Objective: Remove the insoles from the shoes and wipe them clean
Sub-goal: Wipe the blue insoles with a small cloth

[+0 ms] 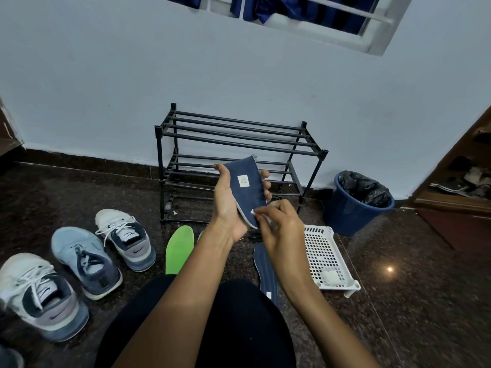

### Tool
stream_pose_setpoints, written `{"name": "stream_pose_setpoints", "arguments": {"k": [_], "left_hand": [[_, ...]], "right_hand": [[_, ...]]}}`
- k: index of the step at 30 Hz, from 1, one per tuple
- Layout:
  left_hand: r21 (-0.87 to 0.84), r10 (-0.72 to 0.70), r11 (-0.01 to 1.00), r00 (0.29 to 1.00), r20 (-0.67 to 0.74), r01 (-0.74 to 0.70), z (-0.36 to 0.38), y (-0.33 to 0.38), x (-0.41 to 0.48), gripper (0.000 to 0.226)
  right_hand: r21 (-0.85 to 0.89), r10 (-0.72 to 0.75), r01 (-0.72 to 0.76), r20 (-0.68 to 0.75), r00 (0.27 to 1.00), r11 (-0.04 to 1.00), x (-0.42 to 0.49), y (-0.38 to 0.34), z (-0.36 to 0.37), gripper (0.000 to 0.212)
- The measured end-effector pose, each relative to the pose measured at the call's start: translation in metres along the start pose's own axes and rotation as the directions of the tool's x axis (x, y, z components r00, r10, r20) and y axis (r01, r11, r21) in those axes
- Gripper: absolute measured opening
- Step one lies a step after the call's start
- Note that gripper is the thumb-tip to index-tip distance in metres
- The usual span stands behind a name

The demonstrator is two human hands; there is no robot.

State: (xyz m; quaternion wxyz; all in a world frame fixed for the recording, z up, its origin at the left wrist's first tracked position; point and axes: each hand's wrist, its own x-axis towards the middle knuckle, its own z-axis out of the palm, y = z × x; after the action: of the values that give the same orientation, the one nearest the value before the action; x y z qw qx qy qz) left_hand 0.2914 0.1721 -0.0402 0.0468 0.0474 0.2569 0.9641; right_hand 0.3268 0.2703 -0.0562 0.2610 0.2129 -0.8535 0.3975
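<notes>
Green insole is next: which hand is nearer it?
Left. Left hand, holding the blue insole, is above the green insole; right hand, pinching a wipe, is farther right.

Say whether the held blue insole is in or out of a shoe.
Out: the left hand holds the insole up, clear of the shoes.
</notes>
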Motion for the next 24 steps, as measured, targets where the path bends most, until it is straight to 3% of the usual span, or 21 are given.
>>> {"name": "stream_pose_setpoints", "arguments": {"k": [6, 15, 21, 24], "left_hand": [[-0.041, 0.048, 0.998, 0.999, -0.012, -0.048, -0.002, 0.002, 0.002, 0.08], [-0.006, 0.005, 1.0, 1.0, 0.001, -0.005, -0.003, -0.002, 0.002, 0.077], [-0.054, 0.044, 0.997, 0.998, -0.048, -0.047, -0.002, -0.001, 0.002, 0.076], [-0.034, 0.023, 0.999, 0.998, -0.058, -0.025, -0.001, -0.002, 0.001, 0.074]], "right_hand": [[0.114, -0.019, 0.011, 0.068, 0.998, 0.993, -0.007, -0.005, -0.002, 0.016], [-0.024, 0.003, -0.004, -0.017, 1.0, 1.0, 0.0, 0.003, -0.001, 0.013], [0.113, 0.032, -0.04, 0.07, 0.997, 0.993, -0.01, -0.003, -0.004, 0.016], [0.091, 0.035, -0.038, 0.043, 0.998, 0.995, -0.008, -0.003, -0.006, 0.016]]}}
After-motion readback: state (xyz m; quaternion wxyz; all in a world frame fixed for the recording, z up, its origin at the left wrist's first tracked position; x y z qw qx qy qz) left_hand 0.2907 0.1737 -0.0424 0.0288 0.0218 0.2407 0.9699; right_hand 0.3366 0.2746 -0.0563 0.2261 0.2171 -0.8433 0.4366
